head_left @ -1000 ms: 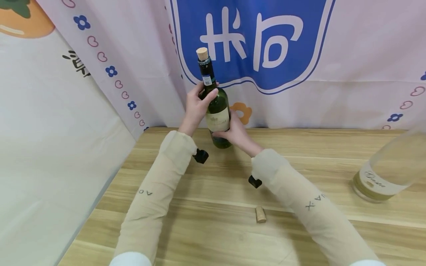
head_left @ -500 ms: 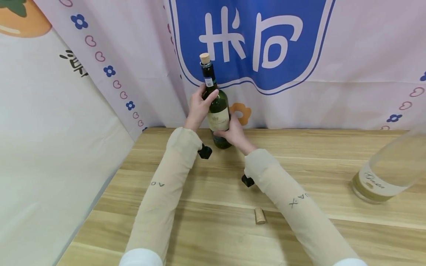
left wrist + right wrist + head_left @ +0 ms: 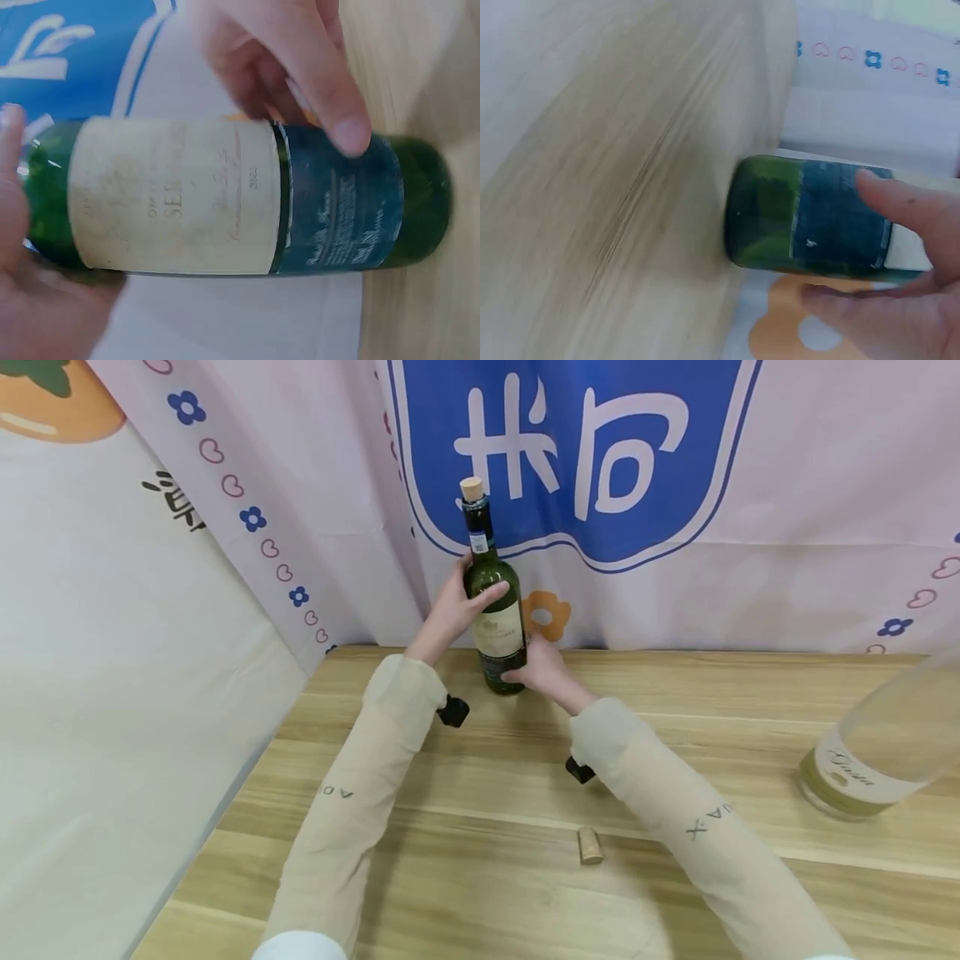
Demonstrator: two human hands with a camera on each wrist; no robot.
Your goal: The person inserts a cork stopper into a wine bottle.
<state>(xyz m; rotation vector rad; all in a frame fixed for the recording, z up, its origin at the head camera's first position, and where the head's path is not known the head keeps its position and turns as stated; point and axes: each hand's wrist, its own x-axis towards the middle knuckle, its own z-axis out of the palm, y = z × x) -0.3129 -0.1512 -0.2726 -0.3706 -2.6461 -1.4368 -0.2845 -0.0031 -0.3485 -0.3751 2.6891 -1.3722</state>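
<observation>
A green wine bottle [image 3: 498,631] with a cream and dark label stands nearly upright at the back of the wooden table, a cork [image 3: 472,488] sticking up out of its neck. My left hand [image 3: 450,610] holds it at the shoulder, thumb across the front and fingers behind. Lower down, my right hand [image 3: 547,670] holds the bottle from the right side. In the left wrist view the right hand's thumb lies on the dark label of the bottle [image 3: 180,195]. The right wrist view shows the bottle's base [image 3: 761,214] at the table surface; the right fingers are partly hidden.
On the table [image 3: 480,877] a loose cork [image 3: 590,846] lies between my forearms. A large clear bottle [image 3: 862,772] with a white label and some yellowish liquid stands at the right. A printed cloth [image 3: 787,585] hangs directly behind the table's back edge.
My left hand has slid down from below the neck to the shoulder. The right hand has shifted slightly lower on the bottle. The bottle has straightened up a little and moved slightly right.
</observation>
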